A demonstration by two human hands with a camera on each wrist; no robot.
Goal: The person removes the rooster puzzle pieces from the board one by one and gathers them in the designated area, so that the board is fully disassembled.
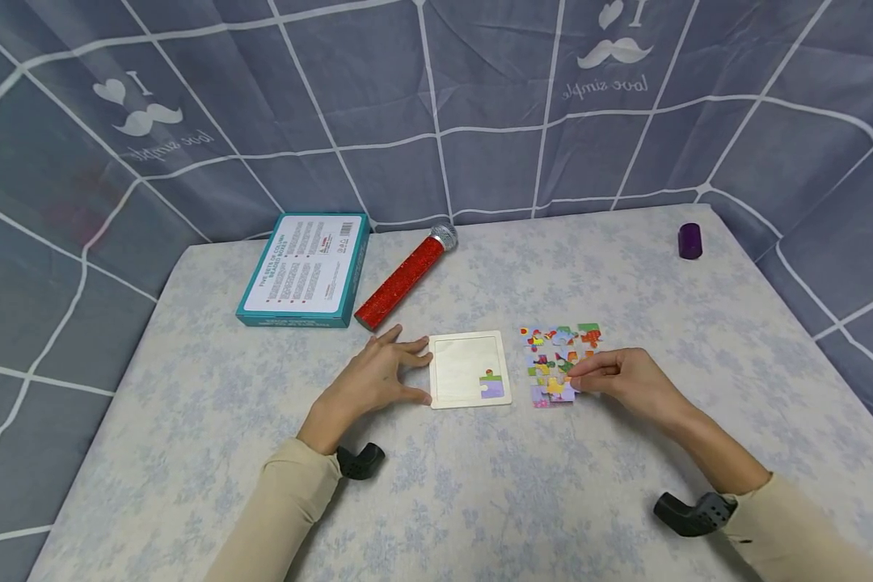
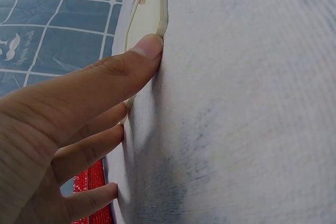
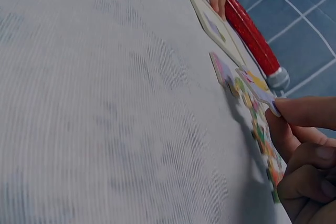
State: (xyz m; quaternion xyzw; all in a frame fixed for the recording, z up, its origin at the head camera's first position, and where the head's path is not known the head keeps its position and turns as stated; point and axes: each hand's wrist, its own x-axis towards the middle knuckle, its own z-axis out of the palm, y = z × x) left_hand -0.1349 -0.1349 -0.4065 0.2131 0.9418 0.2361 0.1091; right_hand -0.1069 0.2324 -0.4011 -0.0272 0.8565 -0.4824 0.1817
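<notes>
My left hand (image 1: pixel 374 376) lies at the left side of a square wooden puzzle tray (image 1: pixel 457 364), its thumb and fingertips touching the edge. One purple and green jigsaw piece (image 1: pixel 491 389) sits in the tray's lower right corner. To the right of the tray, my right hand (image 1: pixel 636 384) pinches a purple and yellow jigsaw piece (image 3: pixel 257 87) between thumb and index finger. In the right wrist view this piece is tilted and raised above the table. Beneath and beside it lie several loose jigsaw pieces (image 1: pixel 541 356), partly hidden by the right hand in the head view.
Behind the left hand, a red glittery microphone (image 1: pixel 405 279) lies slantwise beside a teal and white box (image 1: pixel 301 271). A small purple cylinder (image 1: pixel 689 241) stands at the far right of the cloth-covered table (image 1: pixel 436 501). A grey-blue grid curtain (image 1: pixel 378 105) hangs behind.
</notes>
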